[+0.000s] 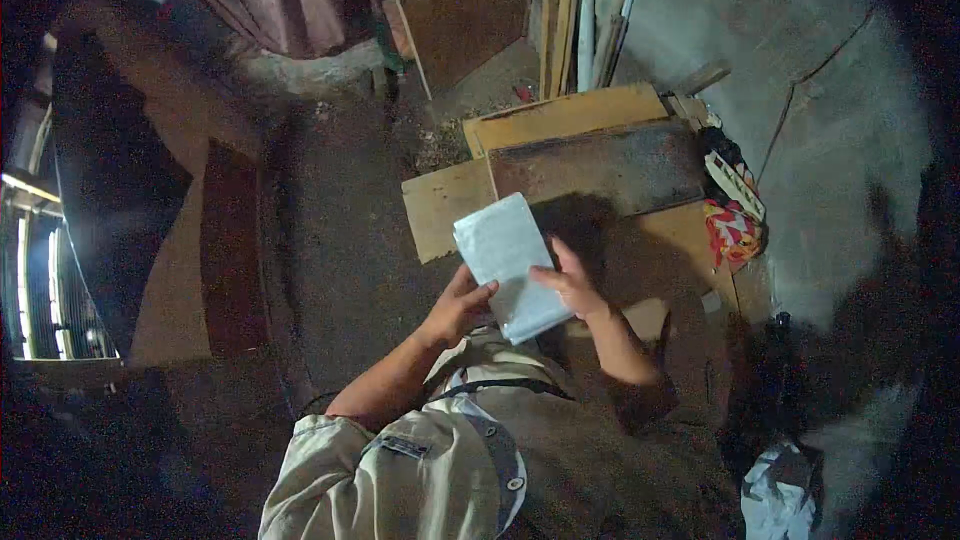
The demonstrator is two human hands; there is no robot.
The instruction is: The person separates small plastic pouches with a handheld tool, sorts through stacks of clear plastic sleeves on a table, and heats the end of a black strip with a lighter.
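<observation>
Between my two hands is a flat, pale white-blue rectangular packet [505, 245]. It looks like a folded sheet or a thin stack in a wrapper; which of these I cannot tell. My left hand [460, 308] grips its lower left edge, with the thumb on top. On the right side, my right hand [575, 285] is closed around the edge, its thumb lying across the upper face. The packet is held tilted in front of my waist, above the floor and boards. The fingers under it are hidden.
Flat wooden boards [600, 165] lie stacked just beyond my hands. Long poles [565, 20] and a brown panel [465, 10] lean at the back. A red and white patterned cloth [733, 232] sits to the right, and a white bag [778, 495] lies at lower right.
</observation>
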